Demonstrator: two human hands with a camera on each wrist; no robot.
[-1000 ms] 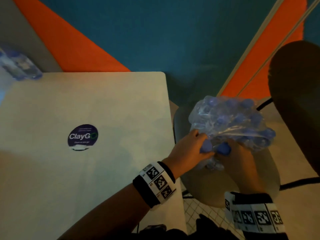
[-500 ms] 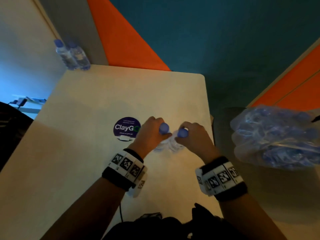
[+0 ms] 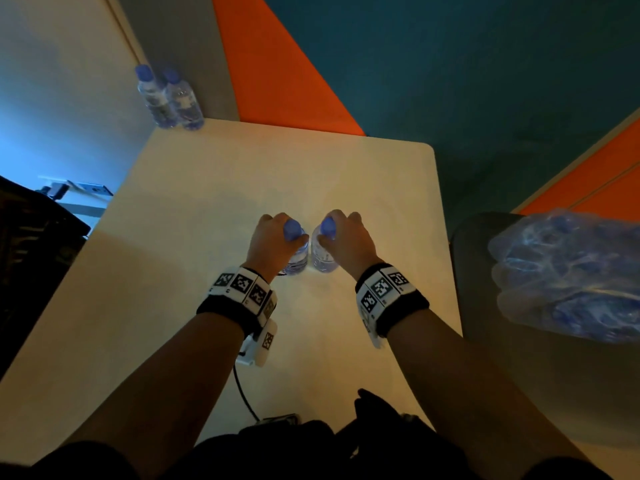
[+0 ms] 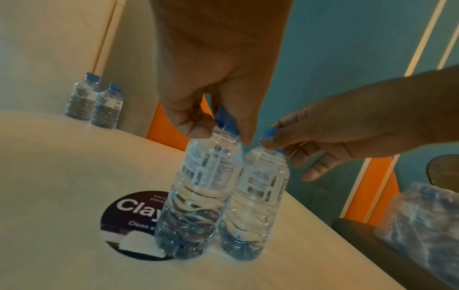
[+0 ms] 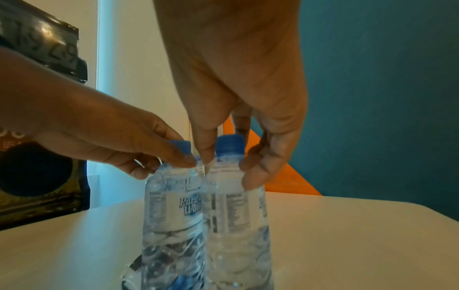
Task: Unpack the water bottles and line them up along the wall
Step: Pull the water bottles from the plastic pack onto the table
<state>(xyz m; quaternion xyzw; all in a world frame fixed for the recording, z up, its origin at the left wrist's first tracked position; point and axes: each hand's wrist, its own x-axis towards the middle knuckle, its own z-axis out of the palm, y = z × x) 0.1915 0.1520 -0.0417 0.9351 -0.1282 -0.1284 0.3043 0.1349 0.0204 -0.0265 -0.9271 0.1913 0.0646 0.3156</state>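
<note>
The bottles [image 3: 297, 252] are clear with blue caps [image 3: 292, 229]. The desk [image 3: 194, 216] is cream. The wristbands [image 3: 242, 289] have black-and-white squares. The wall [image 3: 450, 64] is teal and orange.

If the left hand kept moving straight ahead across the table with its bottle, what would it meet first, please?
Probably nothing soon: ahead of the left hand the table looks bare; the two standing bottles sit off to the left, though depth is uncertain.

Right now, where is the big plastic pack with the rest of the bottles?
In the head view the plastic-wrapped pack of bottles sits far right, off the table, on a dark chair seat, to the right of the right hand.
</note>
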